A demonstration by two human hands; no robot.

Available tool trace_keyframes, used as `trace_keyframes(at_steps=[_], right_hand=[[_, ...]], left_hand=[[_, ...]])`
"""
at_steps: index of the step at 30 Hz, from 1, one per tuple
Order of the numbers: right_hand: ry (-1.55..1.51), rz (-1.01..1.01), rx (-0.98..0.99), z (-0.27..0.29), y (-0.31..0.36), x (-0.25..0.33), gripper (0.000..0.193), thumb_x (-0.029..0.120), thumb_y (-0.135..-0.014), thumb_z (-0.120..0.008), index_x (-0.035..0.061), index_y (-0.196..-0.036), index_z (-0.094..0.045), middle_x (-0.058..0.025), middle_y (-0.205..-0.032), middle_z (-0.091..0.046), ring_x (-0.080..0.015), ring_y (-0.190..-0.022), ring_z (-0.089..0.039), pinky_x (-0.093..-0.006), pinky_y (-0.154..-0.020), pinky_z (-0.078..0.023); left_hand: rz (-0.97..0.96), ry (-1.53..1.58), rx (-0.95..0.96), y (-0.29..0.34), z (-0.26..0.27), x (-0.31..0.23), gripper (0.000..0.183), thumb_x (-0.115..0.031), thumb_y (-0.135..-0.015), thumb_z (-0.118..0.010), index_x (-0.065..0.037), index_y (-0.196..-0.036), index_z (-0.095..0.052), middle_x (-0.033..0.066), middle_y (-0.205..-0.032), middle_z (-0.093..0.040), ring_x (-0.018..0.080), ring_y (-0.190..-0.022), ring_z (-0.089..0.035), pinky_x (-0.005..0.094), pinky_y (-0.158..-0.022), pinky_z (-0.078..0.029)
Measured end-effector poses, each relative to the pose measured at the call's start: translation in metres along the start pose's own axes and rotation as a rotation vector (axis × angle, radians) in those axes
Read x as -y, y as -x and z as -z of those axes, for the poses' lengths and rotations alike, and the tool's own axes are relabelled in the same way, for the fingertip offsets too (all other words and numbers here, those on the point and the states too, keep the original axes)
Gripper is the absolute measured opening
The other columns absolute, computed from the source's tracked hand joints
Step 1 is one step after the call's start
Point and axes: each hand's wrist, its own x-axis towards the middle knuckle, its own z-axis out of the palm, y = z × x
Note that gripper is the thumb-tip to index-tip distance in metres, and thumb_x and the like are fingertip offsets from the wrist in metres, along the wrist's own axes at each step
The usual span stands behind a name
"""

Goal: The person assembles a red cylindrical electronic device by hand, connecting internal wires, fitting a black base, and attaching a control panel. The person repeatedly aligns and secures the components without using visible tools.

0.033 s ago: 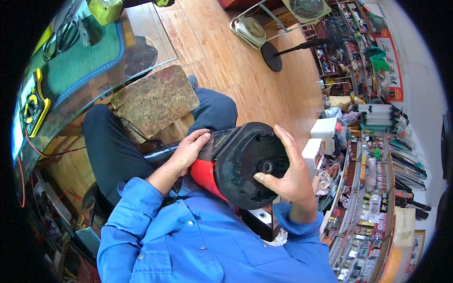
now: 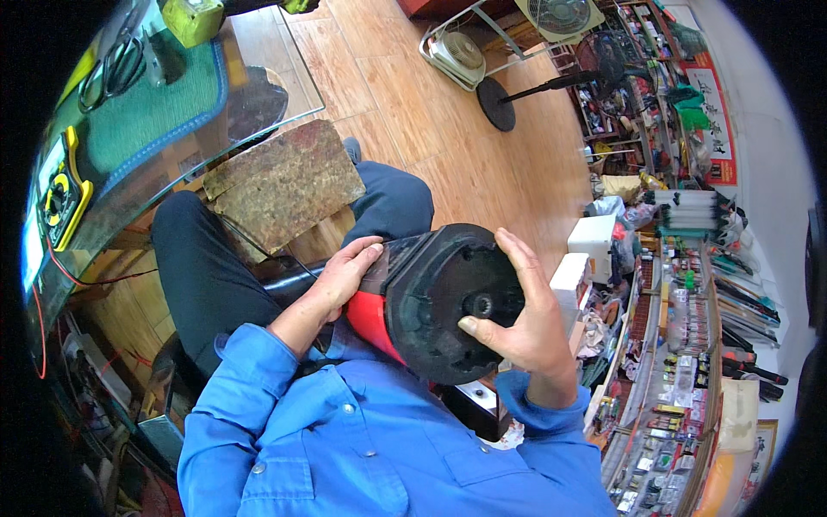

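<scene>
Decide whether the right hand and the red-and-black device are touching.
Touching. The head view shows the right hand on the red-and-black device, thumb lying on the black end face near the hub.

There are two grips point(image 2: 345, 274) point(image 2: 541, 323), two legs point(image 2: 198, 271) point(image 2: 392, 202), one machine point(image 2: 435, 323) and one meter point(image 2: 62, 191).

A glass-topped table point(image 2: 116, 207) carries a green mat point(image 2: 168, 116) and a yellow-and-black meter point(image 2: 62, 191).
</scene>
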Motion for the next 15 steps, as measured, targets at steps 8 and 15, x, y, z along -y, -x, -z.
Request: trace_keyframes(at_steps=[8, 15], right_hand=[[0.055, 0.062, -0.021, -0.018, -0.009, 0.031, 0.107, 0.027, -0.078, -0.1, 0.0007, -0.169, -0.05, -0.0312, -0.17, -0.05, -0.0497, -0.155, -0.053, -0.0563, -0.129, -0.044], [0.119, 0.098, -0.013, -0.026, -0.009, 0.05, 0.109, 0.028, -0.08, -0.099, 0.0035, -0.172, -0.046, -0.0338, -0.171, -0.046, -0.0527, -0.151, -0.053, -0.059, -0.127, -0.045]], left_hand=[[0.047, 0.221, 0.116, -0.017, 0.026, 0.017, 0.044, -0.035, -0.119, -0.067, -0.012, -0.157, -0.069, 0.0051, -0.146, -0.076, 0.017, -0.131, -0.07, 0.0358, -0.113, -0.056], [-0.049, 0.177, 0.244, -0.025, 0.041, 0.024, 0.047, -0.034, -0.122, -0.061, -0.009, -0.162, -0.064, 0.0084, -0.147, -0.075, 0.0202, -0.132, -0.072, 0.0376, -0.111, -0.061]])
